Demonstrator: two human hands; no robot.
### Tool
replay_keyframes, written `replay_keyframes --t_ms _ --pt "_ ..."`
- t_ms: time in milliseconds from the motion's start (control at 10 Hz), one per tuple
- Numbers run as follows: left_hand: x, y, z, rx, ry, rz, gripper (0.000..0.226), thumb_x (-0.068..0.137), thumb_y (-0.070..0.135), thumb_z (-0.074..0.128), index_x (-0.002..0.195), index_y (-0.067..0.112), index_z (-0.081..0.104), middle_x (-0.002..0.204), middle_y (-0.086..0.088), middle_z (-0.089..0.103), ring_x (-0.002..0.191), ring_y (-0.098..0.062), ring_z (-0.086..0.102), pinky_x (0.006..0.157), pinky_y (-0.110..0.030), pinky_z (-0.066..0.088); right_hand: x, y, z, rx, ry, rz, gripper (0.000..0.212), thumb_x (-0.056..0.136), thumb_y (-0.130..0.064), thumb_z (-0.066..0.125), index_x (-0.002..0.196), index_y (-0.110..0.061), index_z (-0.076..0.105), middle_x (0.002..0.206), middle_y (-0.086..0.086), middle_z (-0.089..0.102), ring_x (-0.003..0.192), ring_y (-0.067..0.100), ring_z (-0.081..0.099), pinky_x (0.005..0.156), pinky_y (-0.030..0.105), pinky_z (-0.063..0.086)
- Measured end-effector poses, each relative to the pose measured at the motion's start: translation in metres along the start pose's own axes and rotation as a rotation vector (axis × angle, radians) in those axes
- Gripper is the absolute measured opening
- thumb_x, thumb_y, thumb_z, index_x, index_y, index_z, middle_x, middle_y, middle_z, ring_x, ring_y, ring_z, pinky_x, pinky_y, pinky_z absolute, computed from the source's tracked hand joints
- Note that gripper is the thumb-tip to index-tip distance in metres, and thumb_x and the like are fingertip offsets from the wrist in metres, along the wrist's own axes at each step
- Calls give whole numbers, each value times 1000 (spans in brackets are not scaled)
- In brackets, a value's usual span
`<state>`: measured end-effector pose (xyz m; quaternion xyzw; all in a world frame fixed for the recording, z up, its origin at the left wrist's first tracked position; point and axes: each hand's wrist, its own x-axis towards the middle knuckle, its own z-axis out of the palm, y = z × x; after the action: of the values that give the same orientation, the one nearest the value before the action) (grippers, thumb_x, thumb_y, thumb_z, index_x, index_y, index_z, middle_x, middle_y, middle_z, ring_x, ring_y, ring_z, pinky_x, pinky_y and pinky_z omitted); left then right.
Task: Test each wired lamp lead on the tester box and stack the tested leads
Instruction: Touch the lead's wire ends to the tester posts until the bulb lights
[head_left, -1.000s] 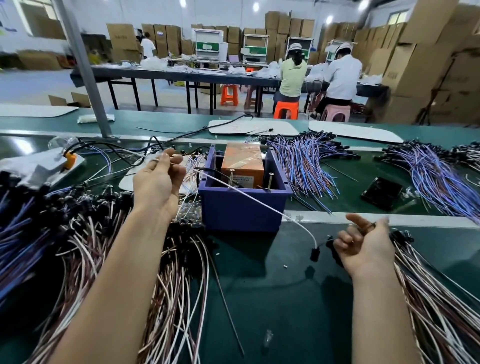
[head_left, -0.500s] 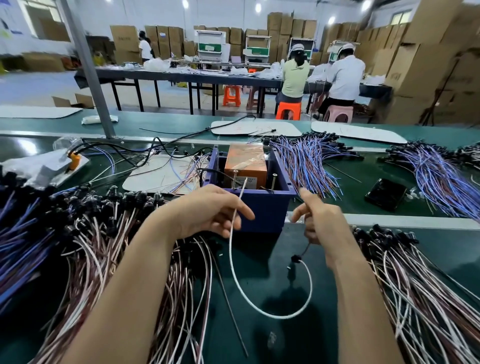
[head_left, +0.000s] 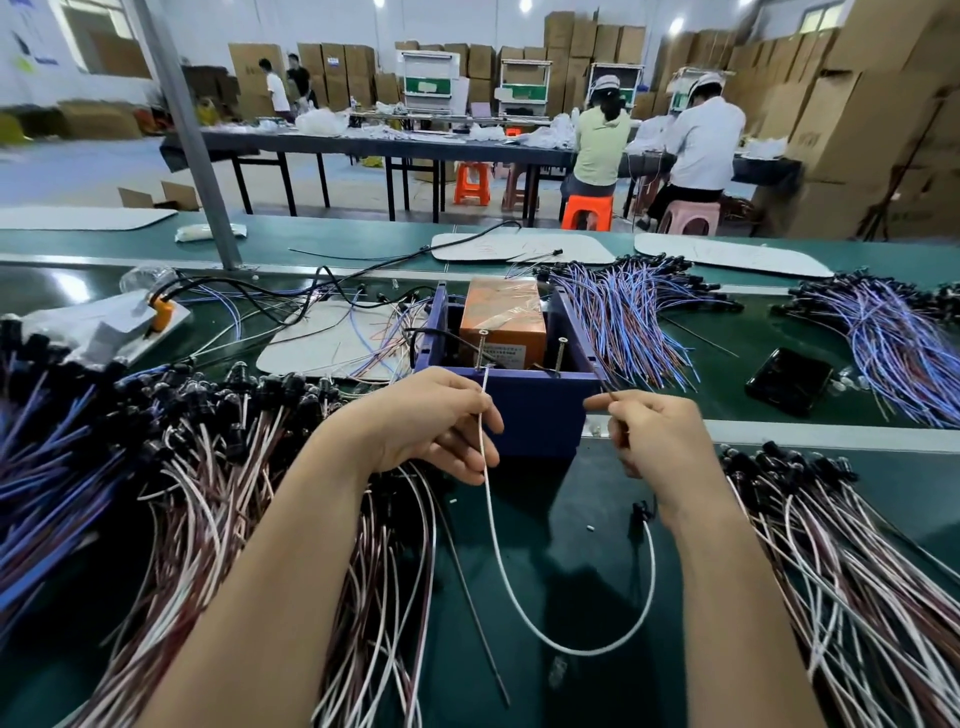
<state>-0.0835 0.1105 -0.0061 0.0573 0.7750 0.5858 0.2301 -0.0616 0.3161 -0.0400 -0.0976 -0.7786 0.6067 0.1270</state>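
Green bench matting (head_left: 571, 649) ran under everything, bare only in a narrow strip from the centre down to 6 o'clock. Over that strip hung the lamp lead (head_left: 498, 561). Its white wire looped from the left hand (head_left: 426, 421) down and round to a black lamp holder (head_left: 636, 514) just under the right wrist. The left hand pinched the white wire between thumb and curled fingers, the tip pointing up at a screw (head_left: 483, 348) in the tester box (head_left: 535, 415); whether it touched could not be told. The right hand (head_left: 660, 441) pinched the lead's thin brown end, aimed at the box's right rim.

The purple box stood at 12 o'clock, its near wall just beyond both hands, with an orange block (head_left: 504, 322) and a second screw (head_left: 561, 353) inside. Piles of white-and-brown leads closed in at 9 o'clock (head_left: 208, 493) and 3 o'clock (head_left: 831, 545). A pale rail (head_left: 831, 434) edged the bench rightward from the box. Blue-violet leads (head_left: 623, 322) fanned at 1 o'clock, and a dark phone (head_left: 789, 382) lay at 2 o'clock.
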Motion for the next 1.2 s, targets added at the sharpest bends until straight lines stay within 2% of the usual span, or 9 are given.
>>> replay_keyframes --t_ms 100,200,300,400,600,800,1000,1200 --pt "2 0 0 3 39 -10 33 102 17 38 84 1 59 61 -16 67 45 -17 61 47 -27 53 -3 -2 0 -35 52 -33 26 90 -21 55 74 -17 75 39 -12 28 40 7 24 49 25 23" --pt "4 0 2 5 85 -22 40 104 25 37 79 1 59 58 -15 67 41 -17 60 44 -27 52 -7 -5 1 -46 70 -80 33 92 -34 59 64 -22 73 38 0 44 41 7 36 49 31 31" --pt "6 0 4 39 121 -44 43 104 29 37 76 3 58 55 -12 66 39 -16 58 41 -23 49 -6 -6 4 -41 76 -106 27 92 -28 60 69 -23 72 64 5 67 61 14 52 58 30 39" --pt "7 1 7 56 135 -63 43 103 28 36 75 3 57 54 -11 66 37 -16 57 40 -22 48 -1 -2 6 -12 29 -89 26 93 -16 56 70 -19 67 38 -17 47 43 0 40 53 22 26" --pt "6 2 8 66 150 -74 42 103 26 36 75 3 57 53 -11 65 37 -16 56 41 -22 48 4 4 13 24 17 -74 24 88 -11 58 65 -16 64 37 -14 43 50 13 35 54 28 27" --pt "6 2 9 67 158 -73 42 103 26 36 75 2 57 53 -12 65 37 -16 57 40 -23 49 4 8 18 4 6 -72 20 84 -11 60 65 -16 63 36 -13 44 50 14 36 53 24 26" --pt "6 4 9 65 157 -68 42 103 26 36 76 3 57 53 -10 66 37 -15 57 41 -23 50 5 7 17 18 75 -78 18 84 -12 60 67 -17 63 35 -12 44 47 13 38 54 24 27" --pt "5 2 8 68 157 -71 42 103 26 36 75 3 58 54 -10 66 38 -15 57 41 -24 50 3 5 16 17 74 -81 16 85 -13 58 70 -14 64 35 -13 44 48 12 38 53 26 29"
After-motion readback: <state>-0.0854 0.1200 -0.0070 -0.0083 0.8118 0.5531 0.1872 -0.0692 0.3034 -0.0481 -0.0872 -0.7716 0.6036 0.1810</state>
